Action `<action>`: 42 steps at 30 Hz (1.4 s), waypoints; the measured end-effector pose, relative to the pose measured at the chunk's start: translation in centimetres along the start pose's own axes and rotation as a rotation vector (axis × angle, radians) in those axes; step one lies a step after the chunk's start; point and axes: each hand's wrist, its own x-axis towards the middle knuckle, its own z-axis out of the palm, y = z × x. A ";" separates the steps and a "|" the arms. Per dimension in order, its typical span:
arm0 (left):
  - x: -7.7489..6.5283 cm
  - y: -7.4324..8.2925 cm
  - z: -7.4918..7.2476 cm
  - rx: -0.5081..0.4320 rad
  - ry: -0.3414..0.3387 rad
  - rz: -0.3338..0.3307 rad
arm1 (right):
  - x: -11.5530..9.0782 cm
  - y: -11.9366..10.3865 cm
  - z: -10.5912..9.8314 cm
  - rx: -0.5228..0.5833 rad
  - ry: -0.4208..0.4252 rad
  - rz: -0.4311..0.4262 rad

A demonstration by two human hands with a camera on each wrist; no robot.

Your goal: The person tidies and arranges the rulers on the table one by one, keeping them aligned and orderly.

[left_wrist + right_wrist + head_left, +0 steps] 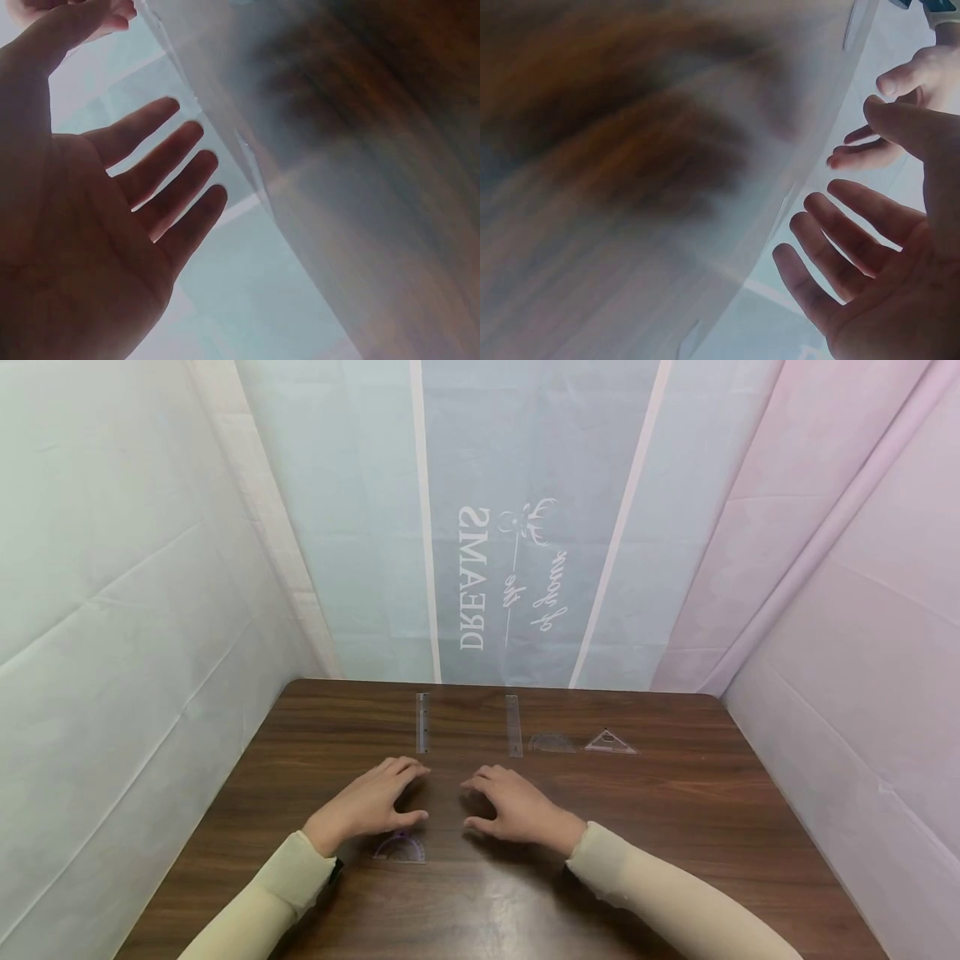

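My left hand (369, 802) hovers over the middle left of the table, fingers relaxed and apart, holding nothing. Just below its thumb lies a clear protractor (401, 848) with purplish markings. Across a small gap, my right hand (517, 806) is held the same way, palm turned inward and with nothing in it. A clear ruler (422, 723) lies beyond the left fingertips, and a second clear ruler (513, 726) beyond the right ones. To the right of that are another protractor (552, 742), faint against the wood, and a clear set square (610, 742). Both wrist views show spread, bare fingers.
The dark wood-grain table (660, 827) has rounded far corners. Pale cloth walls stand close on the left and right, and a blue printed curtain (480, 460) hangs behind the far edge. Light glares on the tabletop near the front.
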 end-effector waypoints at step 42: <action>12.7 4.2 0.9 0.059 -0.069 0.081 | -5.2 11.6 -4.4 0.023 0.101 0.291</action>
